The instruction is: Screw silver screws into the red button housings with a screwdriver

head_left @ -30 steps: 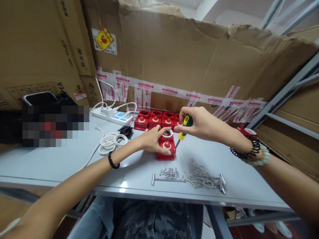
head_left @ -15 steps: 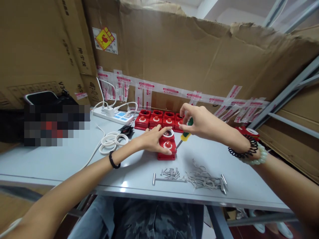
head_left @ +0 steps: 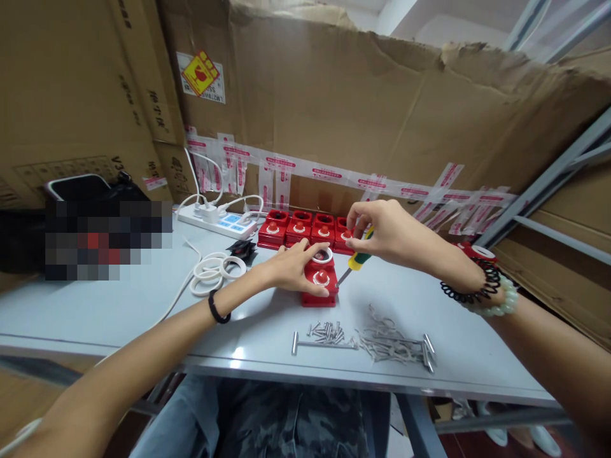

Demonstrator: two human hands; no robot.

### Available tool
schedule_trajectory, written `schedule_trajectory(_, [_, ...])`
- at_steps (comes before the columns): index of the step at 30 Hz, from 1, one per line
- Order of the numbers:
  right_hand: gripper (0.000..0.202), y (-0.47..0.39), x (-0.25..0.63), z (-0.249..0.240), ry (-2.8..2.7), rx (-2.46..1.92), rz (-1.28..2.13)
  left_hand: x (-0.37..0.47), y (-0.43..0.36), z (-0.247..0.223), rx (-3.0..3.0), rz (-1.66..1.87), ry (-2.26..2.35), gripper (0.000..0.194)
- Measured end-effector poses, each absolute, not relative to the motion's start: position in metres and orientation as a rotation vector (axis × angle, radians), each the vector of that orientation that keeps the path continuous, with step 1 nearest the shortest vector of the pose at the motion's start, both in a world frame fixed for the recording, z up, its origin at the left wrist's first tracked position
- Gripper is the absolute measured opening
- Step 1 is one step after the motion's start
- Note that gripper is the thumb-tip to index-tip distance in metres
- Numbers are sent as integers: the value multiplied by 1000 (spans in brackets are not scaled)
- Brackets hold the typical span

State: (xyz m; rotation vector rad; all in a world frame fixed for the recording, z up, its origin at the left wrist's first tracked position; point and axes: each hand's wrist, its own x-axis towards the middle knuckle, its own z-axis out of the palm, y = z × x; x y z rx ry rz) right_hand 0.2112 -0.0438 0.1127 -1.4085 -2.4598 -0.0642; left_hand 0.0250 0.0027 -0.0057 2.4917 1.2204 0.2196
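Note:
On the table lies a red device with a white ring and a round red knob. My left hand presses around its left side, fingers over the top and thumb along the front. My right hand grips the handle of a green and yellow screwdriver. The screwdriver slants down to the left, its tip at the device's right edge. Nearer the front edge are small screws and a heap of metal T-shaped rods with thin strings.
Several red devices stand in a row at the back. A power strip, white rings and black packets are at the left. Cardboard rises behind the table; a metal rack is at the right.
My right hand has turned slightly about the screwdriver handle, and its wrist has shifted a little to the right. My left hand and the red device look unchanged.

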Motion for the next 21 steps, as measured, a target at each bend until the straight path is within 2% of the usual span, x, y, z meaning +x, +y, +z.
schedule_trajectory(5, [5,-50,212,129,-2409,-1389,-51,25,2,-6,2488,211,1222,107])
schedule_trajectory(9, [17,-48,215,126,-2536,-1563,-143,25,2,-6,2495,208,1224,108])
schedule_trajectory(11, [27,-42,215,114,-2643,-1671,21,25,2,-6,2503,217,1225,107])
schedule_trajectory(12, [31,-38,214,107,-2684,-1715,211,25,2,-6,2509,228,1221,106])
schedule_trajectory(15, [31,-26,207,85,-2733,-1793,654,24,1,-7,2524,263,1197,104])
schedule_trajectory(18, [26,-19,198,72,-2804,-1846,760,23,2,-8,2530,280,1188,102])
schedule_trajectory(21, [20,-17,190,67,-2865,-1906,718,23,4,-11,2533,296,1188,103])
